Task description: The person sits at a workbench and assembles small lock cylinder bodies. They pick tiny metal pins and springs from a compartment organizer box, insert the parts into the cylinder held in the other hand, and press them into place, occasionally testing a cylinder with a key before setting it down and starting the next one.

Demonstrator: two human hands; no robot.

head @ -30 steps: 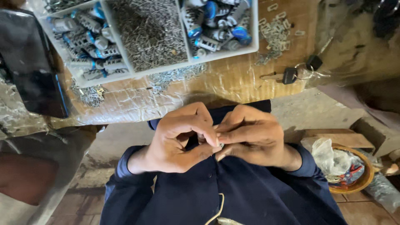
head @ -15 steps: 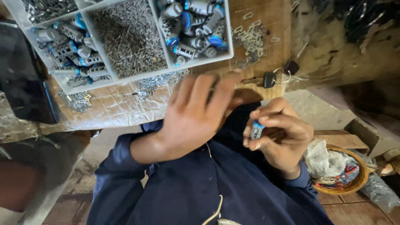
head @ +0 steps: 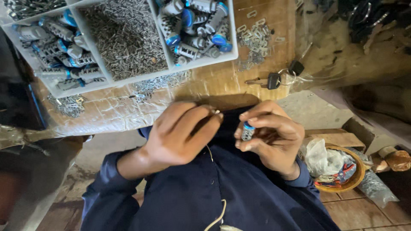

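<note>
A wooden tabletop (head: 222, 83) covered in clear crinkled plastic film carries a white compartmented plastic tray (head: 128, 77) of small metal parts. Just beside the tray lie loose flat silver metal clips (head: 257, 36). Near them rests a black-headed key on a ring (head: 272, 80).

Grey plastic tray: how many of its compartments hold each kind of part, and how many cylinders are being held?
Grey plastic tray compartments of blue-capped metal cylinders: 2
Compartments of small metal pins: 1
Compartments of other metal bits, partly cut off: 1
Total compartments: 4
Blue-capped cylinder in right hand: 1
</note>
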